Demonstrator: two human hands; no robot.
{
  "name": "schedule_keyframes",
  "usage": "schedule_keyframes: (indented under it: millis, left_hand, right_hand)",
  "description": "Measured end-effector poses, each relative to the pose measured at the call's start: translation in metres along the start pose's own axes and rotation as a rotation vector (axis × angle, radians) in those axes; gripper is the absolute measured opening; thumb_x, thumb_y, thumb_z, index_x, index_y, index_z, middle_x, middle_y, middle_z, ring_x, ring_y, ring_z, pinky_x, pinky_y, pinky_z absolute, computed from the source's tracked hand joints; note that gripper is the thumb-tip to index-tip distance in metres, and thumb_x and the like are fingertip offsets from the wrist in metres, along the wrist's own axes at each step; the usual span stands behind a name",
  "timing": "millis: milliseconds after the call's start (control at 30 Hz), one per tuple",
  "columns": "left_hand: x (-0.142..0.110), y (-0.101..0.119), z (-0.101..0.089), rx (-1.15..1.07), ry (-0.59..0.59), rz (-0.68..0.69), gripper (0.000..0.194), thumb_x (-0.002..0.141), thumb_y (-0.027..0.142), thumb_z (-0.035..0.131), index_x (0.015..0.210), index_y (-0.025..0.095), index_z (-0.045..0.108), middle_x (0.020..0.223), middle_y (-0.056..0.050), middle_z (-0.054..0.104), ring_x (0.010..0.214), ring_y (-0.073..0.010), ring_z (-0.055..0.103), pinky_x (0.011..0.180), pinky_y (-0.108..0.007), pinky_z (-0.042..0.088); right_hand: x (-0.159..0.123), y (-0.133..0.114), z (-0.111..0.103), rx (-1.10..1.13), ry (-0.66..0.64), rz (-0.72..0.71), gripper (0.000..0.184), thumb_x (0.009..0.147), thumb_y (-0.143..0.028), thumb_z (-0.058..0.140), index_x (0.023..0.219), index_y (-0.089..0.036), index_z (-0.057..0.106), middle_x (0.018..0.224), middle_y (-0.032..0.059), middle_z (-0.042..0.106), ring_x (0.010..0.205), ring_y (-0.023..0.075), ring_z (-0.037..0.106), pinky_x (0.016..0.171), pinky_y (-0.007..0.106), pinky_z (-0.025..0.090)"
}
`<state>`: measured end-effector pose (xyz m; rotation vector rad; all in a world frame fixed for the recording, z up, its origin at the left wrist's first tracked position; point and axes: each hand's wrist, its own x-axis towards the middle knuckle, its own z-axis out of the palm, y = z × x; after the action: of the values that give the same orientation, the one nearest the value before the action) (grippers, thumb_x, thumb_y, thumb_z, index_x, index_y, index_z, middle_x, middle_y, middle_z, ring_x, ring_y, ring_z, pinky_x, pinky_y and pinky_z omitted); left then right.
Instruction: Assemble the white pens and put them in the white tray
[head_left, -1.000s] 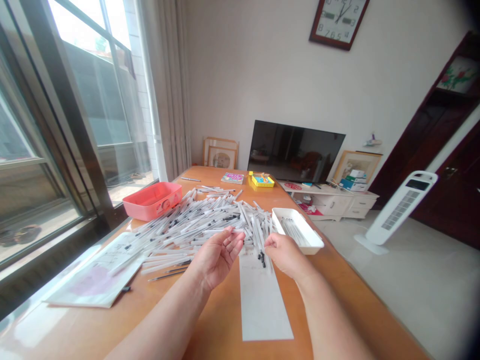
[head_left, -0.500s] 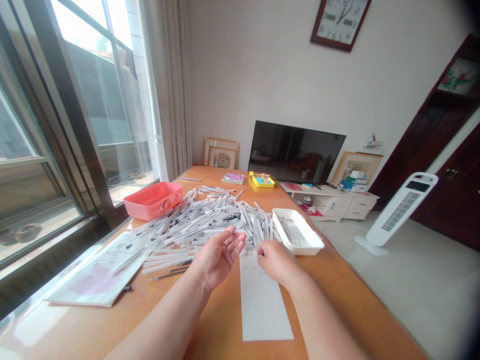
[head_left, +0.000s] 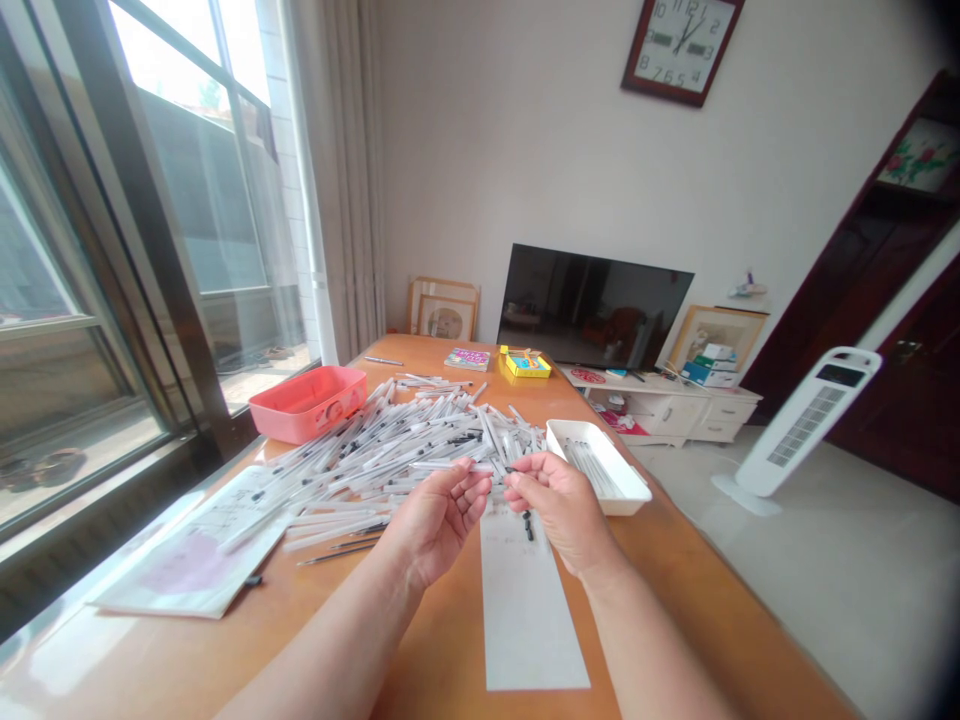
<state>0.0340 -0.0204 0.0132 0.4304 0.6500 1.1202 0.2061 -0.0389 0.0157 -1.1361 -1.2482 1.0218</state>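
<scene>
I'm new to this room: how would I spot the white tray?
On the wooden table, find the big heap of white pens. Just right of it, by the right hand, sits the white tray. Unlike the pink tray, it holds pens lying neatly side by side.

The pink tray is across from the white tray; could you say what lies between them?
A heap of white pens lies there, in the head view.
</scene>
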Motion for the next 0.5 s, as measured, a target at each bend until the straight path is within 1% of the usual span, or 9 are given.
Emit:
schedule_keyframes:
  millis: [233, 500]
  left_hand:
    - [0.0008, -0.0035, -0.0005, 0.022, -0.012, 0.028, 0.011, 0.085, 0.014, 0.068, 0.096, 0.014, 0.065, 0.089, -0.01, 0.075, 0.076, -0.0143, 0.072, 0.073, -0.024, 0.06]
    - [-0.0007, -0.0035, 0.0014, 0.048, -0.018, 0.033, 0.011, 0.085, 0.015, 0.069, 0.095, 0.013, 0.064, 0.09, -0.011, 0.075, 0.077, -0.0154, 0.073, 0.074, -0.024, 0.061]
  right_hand:
    - [-0.0031, 0.0022, 0.0019, -0.027, -0.045, -0.041, 0.024, 0.083, -0.038, 0.069, 0.096, -0.018, 0.066, 0.075, 0.0021, 0.07, 0.071, 0.0172, 0.067, 0.067, 0.03, 0.055]
    - [-0.0039, 0.0012, 0.0042, -0.051, -0.047, -0.05, 0.024, 0.083, -0.039, 0.069, 0.095, -0.018, 0.067, 0.075, 0.0015, 0.069, 0.07, 0.0166, 0.066, 0.066, 0.029, 0.055]
